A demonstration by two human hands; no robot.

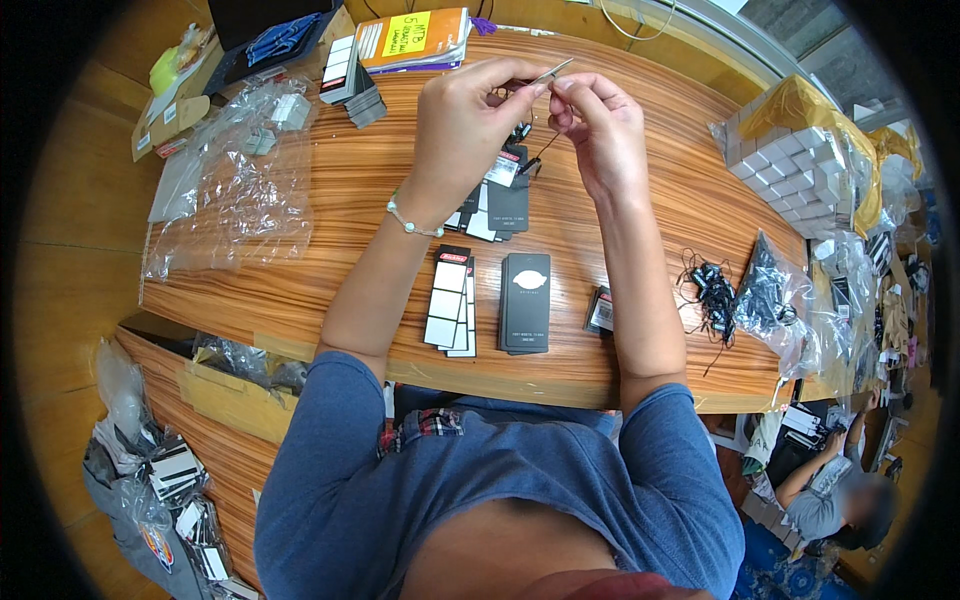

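Both of my hands are raised over the far middle of the table. My left hand pinches a thin card, likely a hang tag, seen almost edge-on. My right hand is closed with its fingertips at that tag, on a thin dark string that hangs between the hands. Below them lies a loose pile of black and white hang tags. Nearer to me are a fanned stack of white tags with red and black tops and a neat stack of black tags with a white oval.
Small tags lie by my right forearm, with tangled black strings and a plastic bag beyond. White boxes stand far right. Clear plastic, a tag stack and notebooks are left and back. Another person sits lower right.
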